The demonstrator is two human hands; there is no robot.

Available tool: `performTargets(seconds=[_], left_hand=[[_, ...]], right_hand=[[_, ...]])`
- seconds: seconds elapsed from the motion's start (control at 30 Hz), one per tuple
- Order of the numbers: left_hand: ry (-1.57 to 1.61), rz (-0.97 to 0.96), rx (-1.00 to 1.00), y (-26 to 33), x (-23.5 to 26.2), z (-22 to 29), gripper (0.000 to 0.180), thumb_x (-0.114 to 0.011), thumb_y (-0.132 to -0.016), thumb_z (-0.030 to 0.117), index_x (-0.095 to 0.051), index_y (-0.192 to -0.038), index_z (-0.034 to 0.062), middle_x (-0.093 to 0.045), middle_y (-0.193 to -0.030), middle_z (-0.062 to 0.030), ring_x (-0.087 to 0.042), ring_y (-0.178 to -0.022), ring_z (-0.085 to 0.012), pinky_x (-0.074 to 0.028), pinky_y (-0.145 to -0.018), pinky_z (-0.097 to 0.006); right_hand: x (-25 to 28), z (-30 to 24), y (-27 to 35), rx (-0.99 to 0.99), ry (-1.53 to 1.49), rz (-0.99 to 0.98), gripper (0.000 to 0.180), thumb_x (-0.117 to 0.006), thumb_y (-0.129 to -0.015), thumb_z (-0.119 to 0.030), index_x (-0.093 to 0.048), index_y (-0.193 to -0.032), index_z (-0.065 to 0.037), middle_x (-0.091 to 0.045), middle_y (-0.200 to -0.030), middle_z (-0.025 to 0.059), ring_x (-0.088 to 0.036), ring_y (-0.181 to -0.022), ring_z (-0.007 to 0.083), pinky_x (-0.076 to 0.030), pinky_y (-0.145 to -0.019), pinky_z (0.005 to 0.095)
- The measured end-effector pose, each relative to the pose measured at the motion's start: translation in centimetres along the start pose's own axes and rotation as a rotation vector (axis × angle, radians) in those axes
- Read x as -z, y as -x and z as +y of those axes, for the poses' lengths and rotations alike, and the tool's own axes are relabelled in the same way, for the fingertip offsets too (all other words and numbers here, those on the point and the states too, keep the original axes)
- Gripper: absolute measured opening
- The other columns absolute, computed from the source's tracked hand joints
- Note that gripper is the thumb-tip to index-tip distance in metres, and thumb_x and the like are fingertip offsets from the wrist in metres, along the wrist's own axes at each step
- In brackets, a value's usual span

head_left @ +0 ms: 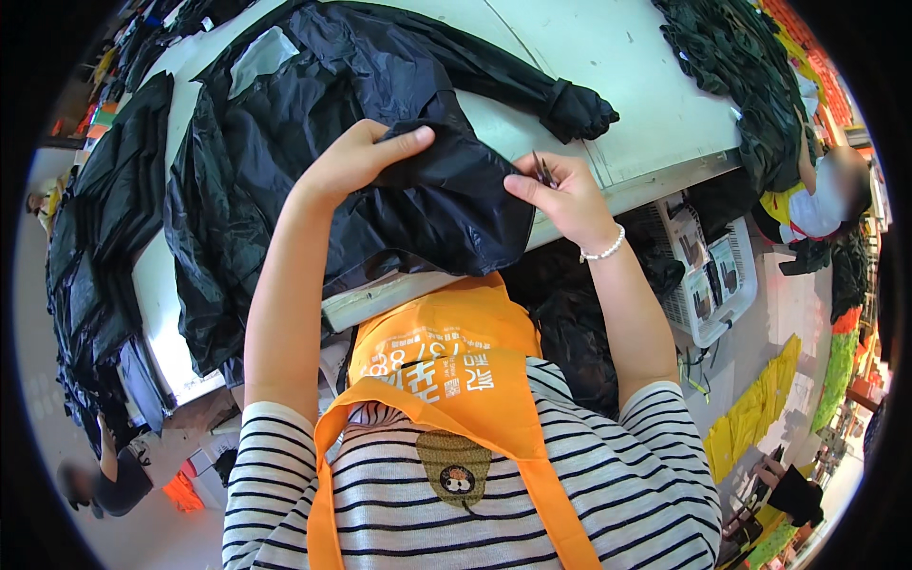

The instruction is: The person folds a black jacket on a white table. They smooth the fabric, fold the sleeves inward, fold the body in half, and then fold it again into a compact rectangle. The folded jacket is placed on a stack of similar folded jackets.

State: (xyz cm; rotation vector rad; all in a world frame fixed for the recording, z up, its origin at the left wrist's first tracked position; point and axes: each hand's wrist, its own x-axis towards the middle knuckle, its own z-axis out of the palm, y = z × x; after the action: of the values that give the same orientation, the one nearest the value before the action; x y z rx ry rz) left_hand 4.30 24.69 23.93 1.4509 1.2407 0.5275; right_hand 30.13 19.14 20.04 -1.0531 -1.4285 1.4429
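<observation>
A black, shiny jacket (256, 161) lies spread over the pale table, one sleeve (575, 109) stretched out to the far right. My left hand (356, 161) grips the jacket, its thumb on top of the fabric and its fingers hidden behind it. At the jacket's right edge, my right hand (570, 199) has its thumb against the cloth. Between its fingers are small, dark, pointed thread snips (543, 171), tips upward. The near part of the jacket is lifted and hangs over the table's front edge between my hands.
The pale table (655, 95) has a front edge near my body. Dark garments are stacked at the left (104, 218) and heaped at the far right (736, 85). A white plastic basket (727, 313) stands below on the right, near yellow cloth (755, 408). Other people sit farther off.
</observation>
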Motion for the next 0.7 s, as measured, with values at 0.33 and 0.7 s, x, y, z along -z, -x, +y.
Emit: performTargets(seconds=[0.33, 0.7], left_hand=[[-0.589, 0.616, -0.732, -0.5, -3.3, -1.2, 0.023, -0.077, -0.066, 0.012, -0.068, -0.087, 0.0087, -0.062, -0.097, -0.0080, -0.057, -0.093, -0.0297, -0.045, -0.081, -0.039], [-0.031, 0.280, -0.497, -0.8, -6.8, -1.3, 0.009, -0.072, -0.074, 0.004, -0.069, -0.082, 0.0006, -0.069, -0.088, -0.0089, -0.065, -0.084, -0.0221, -0.050, -0.078, -0.031]], right_hand=[[0.0, -0.3, -1.0, -0.155, -0.244, -0.104, 0.017, -0.062, -0.091, -0.011, -0.068, -0.101, 0.001, -0.064, -0.086, -0.0030, -0.054, -0.079, 0.0022, -0.044, -0.071, 0.0185], [1.1, -0.1, -1.1, -0.231, -0.193, -0.073, 0.017, -0.064, -0.090, -0.015, -0.068, -0.099, -0.001, -0.059, -0.078, -0.0064, -0.045, -0.066, -0.0006, -0.035, -0.057, 0.0160]])
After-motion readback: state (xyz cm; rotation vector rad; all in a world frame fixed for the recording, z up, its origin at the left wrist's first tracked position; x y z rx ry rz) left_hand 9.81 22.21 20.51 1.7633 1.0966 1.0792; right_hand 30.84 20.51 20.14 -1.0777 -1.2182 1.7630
